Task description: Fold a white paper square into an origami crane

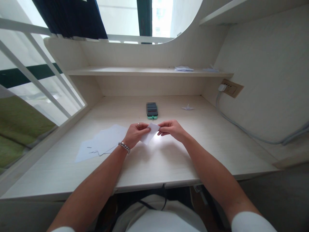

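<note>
A small folded piece of white paper is held up over the desk between my two hands. My left hand, with a ring and a chain bracelet, pinches its left side between thumb and fingers. At the paper's right corner, the fingertips of my right hand are closed on it. Flat on the desk to the left lie loose white paper sheets, one with dark lines on it, partly covered by my left forearm. Beyond my hands is a dark phone-like device with a green edge.
A small folded paper crane sits on the desk at the back right. Folded papers lie on the shelf above. A white plug with a grey cable runs from the wall socket along the right wall.
</note>
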Demonstrator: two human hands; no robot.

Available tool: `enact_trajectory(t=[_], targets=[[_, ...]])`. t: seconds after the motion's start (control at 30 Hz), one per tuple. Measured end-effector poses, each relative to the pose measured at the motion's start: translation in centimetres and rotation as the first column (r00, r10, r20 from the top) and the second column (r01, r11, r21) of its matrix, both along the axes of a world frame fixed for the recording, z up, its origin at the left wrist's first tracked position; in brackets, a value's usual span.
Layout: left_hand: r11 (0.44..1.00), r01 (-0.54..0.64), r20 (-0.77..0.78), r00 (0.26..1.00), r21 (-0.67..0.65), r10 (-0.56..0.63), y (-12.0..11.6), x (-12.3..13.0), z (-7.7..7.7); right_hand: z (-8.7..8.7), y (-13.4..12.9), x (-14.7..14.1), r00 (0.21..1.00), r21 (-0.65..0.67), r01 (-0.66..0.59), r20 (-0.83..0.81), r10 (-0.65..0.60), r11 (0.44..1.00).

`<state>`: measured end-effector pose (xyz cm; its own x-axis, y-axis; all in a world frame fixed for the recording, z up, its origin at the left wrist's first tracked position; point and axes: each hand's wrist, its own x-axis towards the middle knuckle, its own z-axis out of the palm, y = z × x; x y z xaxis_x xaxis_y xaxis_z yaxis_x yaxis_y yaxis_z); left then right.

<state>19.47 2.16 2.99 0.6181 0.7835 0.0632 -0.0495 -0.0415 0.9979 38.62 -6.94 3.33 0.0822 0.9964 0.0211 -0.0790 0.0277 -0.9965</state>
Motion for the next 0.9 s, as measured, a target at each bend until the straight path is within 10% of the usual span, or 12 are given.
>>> enact_trajectory(t=[0.9], targets=[[0.995, -0.032, -0.002, 0.999, 0.098, 0.033, -0.41, -0.01, 0.0, -0.8, 0.32, -0.73, 0.99, 0.04, 0.038, -0.134, -0.032, 0.998]])
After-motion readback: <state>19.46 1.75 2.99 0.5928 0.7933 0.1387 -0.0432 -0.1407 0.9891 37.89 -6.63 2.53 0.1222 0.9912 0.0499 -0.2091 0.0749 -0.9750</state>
